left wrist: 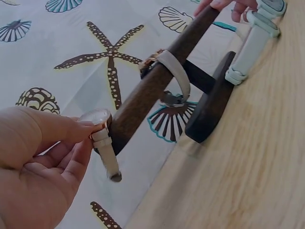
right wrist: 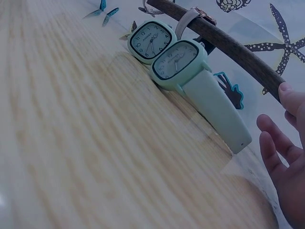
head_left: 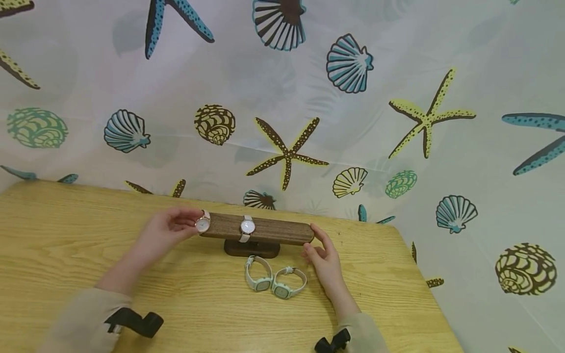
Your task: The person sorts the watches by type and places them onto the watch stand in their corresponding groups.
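The only readable marks I find are hour numerals round the dials of the two mint-green square-faced wristwatches lying on my wooden worktop. There is a small line of print under the twelve on each dial, too tiny for me to make out.

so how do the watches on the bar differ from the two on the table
The bar watches have round white faces and beige straps; the table watches have squarish mint cases and mint straps. Bar watches hang on the wooden bar; table watches rest on the table. Both are pairs.
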Tool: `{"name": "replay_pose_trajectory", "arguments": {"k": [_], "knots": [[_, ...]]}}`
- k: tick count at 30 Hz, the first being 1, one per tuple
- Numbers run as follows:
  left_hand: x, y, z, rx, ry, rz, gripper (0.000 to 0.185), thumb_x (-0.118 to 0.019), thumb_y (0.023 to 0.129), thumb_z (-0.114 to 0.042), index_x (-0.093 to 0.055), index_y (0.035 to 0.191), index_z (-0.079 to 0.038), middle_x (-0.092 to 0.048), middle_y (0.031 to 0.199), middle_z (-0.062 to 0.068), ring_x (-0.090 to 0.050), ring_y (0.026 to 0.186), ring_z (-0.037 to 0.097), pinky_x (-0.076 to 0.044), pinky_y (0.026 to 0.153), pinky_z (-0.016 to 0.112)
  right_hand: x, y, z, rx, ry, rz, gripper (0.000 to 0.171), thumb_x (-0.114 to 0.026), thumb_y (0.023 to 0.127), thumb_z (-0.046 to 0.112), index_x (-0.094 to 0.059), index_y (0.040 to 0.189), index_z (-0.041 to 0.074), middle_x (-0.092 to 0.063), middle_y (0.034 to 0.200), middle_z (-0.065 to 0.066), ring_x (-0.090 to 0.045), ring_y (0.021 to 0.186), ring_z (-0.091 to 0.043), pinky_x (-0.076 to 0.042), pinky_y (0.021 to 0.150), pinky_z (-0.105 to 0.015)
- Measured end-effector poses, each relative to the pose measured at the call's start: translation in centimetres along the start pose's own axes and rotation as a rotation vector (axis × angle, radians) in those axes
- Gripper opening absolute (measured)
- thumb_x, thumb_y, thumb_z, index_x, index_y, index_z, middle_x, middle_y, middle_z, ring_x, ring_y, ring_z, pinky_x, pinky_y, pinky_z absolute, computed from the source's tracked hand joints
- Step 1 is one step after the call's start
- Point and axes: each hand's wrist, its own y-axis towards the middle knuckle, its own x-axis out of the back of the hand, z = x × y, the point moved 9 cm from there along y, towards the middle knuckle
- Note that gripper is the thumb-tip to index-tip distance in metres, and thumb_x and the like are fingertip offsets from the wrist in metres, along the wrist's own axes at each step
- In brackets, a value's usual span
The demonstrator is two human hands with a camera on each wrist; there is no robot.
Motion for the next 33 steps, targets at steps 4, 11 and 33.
{"name": "replay_pose_trajectory", "arguments": {"k": [4,11,33], "knots": [[-0.3,0.0,-0.1,-0.005,0.034,-0.021,0.032,-0.065,0.088,0.003,-0.058,0.118,0.009,-0.061,0.111,0.022,-0.059,0.09,0.01,-0.051,0.077,0.017,0.0,0.0,0.0,-0.002,0.006,0.0,0.051,-0.057,0.097,0.01,-0.04,0.145,0.009,-0.038,0.143,-0.013,-0.057,0.096,-0.052,-0.053,0.073,-0.038],[-0.4,-0.1,-1.2,-0.135,0.225,-0.063,0.033,-0.068,0.086,0.002,-0.064,0.119,0.002,-0.062,0.108,0.014,-0.059,0.092,0.024,-0.054,0.08,0.032,0.0,0.0,0.0,-0.002,-0.011,-0.009,0.05,-0.057,0.097,0.01,-0.04,0.145,0.009,-0.039,0.143,-0.013,-0.06,0.093,-0.046,-0.054,0.074,-0.04],[-1.6,-0.1,-0.9,-0.199,0.476,0.016,0.045,-0.07,0.088,-0.018,-0.058,0.131,-0.008,-0.054,0.134,0.015,-0.048,0.122,0.037,-0.04,0.098,0.056,-0.2,0.1,-0.1,0.009,0.001,0.015,0.051,-0.056,0.097,0.009,-0.039,0.146,0.007,-0.038,0.144,-0.014,-0.057,0.096,-0.052,-0.053,0.074,-0.04]]}}
